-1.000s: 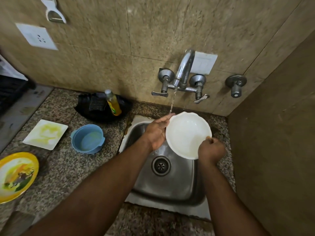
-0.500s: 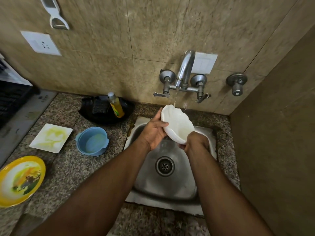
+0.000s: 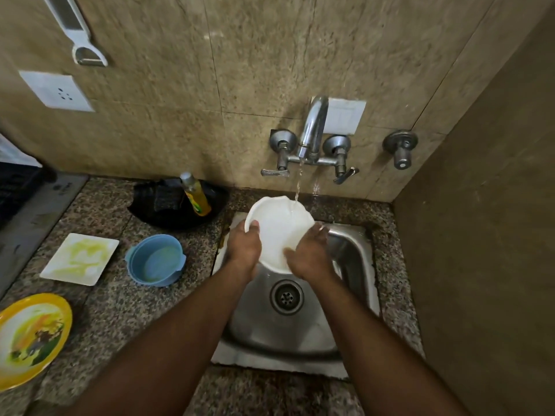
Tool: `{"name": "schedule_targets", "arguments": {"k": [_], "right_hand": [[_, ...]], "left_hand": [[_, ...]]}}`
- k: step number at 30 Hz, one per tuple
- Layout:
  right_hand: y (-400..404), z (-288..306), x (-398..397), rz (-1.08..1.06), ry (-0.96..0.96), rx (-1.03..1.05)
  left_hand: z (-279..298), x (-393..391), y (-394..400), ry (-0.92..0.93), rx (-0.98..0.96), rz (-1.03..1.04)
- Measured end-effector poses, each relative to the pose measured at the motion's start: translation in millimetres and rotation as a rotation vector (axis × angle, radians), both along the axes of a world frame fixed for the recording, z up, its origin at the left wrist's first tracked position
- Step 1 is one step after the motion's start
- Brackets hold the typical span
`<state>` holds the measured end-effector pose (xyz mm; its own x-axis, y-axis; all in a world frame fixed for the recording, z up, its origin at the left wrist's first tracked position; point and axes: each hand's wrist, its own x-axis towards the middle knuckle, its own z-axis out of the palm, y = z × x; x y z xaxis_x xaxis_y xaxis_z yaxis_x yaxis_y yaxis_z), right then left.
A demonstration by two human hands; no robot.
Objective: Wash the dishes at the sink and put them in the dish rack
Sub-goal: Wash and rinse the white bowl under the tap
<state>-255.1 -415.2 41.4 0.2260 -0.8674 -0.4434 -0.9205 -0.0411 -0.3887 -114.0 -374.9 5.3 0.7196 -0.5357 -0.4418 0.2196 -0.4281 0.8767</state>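
A person stands at a small square stainless-steel sink set into a speckled granite tabletop, both bare forearms reaching in from the bottom of the view. Between the hands is a round white bowl with a scalloped rim, tilted so its hollow faces the person, held above the far half of the sink, at about 12 o'clock from the round metal drain. The left hand grips the bowl's rim at 9 o'clock, thumb curled over the edge onto the inside. The right hand holds the rim at 4 o'clock, its fingers wrapped over the edge; how its fingertips lie behind the bowl cannot be made out.

A thin stream of water falls from the curved chrome wall tap and lands on the bowl's far rim, at roughly 1 o'clock on the bowl.

On the tabletop at 9 o'clock from the sink sits a round blue plastic bowl with small side handles. Just beyond it in the same direction lies a square white plate smeared with yellow residue. At 8 o'clock, by the picture's left edge, is a round yellow-rimmed plate with colourful food remains. At 11 o'clock from the sink, against the wall, a bottle of yellow dish liquid with a grey cap leans in a black round dish.

A white socket plate is mounted on the beige tiled wall, and a white-handled peeler hangs above it.
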Motion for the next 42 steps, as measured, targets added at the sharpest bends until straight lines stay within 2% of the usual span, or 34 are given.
{"name": "schedule_targets", "arguments": {"k": [4, 7, 9, 13, 18, 21, 24, 27, 29, 34, 37, 40, 42], "right_hand": [[13, -17, 14, 0.165, 0.091, -0.022], [18, -20, 20, 0.224, 0.042, 0.070], [28, -19, 25, 0.335, -0.020, 0.102], [41, -12, 33, 0.397, -0.187, 0.133], [9, 0, 53, 0.208, -0.119, 0.076], [2, 2, 60, 0.379, -0.215, 0.050], [11, 3, 43, 0.617, -0.423, 0.014], [15, 0, 11, 0.721, -0.522, 0.078], [10, -7, -12, 0.742, -0.449, 0.065], [4, -1, -16, 0.814, -0.062, -0.167], [13, -1, -6, 0.706, -0.033, -0.157], [3, -10, 0, 0.543, 0.121, -0.085], [-5, -15, 3, 0.527, 0.197, -0.098]], "left_hand": [[11, -7, 10, -0.261, -0.016, -0.057], [17, -1, 14, -0.436, -0.024, -0.121], [19, 2, 16, -0.476, -0.057, -0.084], [20, 12, 16, -0.401, -0.100, -0.006], [14, 3, 17, -0.169, -0.162, -0.109], [4, 9, 11, -0.141, -0.161, -0.112], [2, 18, 7, -0.121, -0.166, -0.095], [10, 22, 11, -0.208, -0.166, -0.047], [11, 19, 12, -0.240, -0.163, -0.059], [12, 6, 11, -0.311, -0.112, -0.062], [11, 9, 6, -0.311, -0.080, -0.043], [19, 2, 6, -0.355, -0.052, -0.091], [20, -1, 7, -0.393, -0.068, -0.080]]}}
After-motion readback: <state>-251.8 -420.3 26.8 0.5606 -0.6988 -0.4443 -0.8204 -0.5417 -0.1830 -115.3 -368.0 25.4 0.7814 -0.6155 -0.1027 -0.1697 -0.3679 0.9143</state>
